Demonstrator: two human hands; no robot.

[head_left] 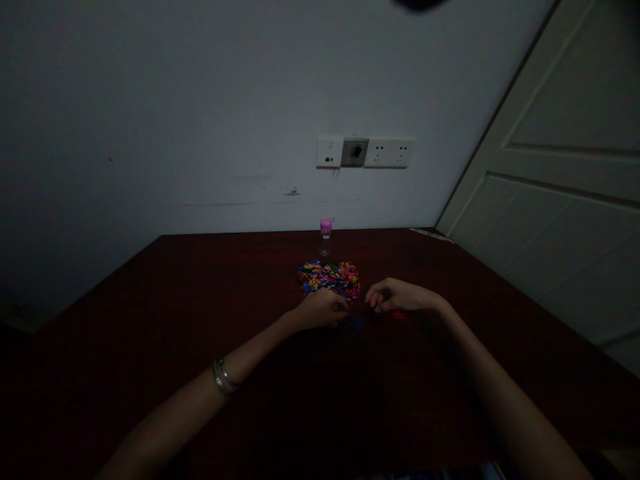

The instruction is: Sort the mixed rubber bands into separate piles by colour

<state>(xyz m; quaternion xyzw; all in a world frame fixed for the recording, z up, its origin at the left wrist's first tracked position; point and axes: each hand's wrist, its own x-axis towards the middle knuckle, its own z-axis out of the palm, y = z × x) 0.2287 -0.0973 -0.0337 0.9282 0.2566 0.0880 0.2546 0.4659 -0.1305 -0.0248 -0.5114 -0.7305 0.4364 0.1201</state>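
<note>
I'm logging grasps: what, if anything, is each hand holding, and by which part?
It cannot be told: the view is too dim to show whether the left grip or the right grip pinches anything small.

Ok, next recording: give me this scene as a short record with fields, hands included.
left hand: at the pile's near edge, fingers curled; grip unclear
right hand: right of the pile, fingers bent; grip unclear
pile: small multicolored pieces
set apart: blue pieces between the hands, red pieces by the right hand
bottle: clear, pink-topped, upright behind the pile
surface: dark reddish table
wall: sockets
light: dim
</note>
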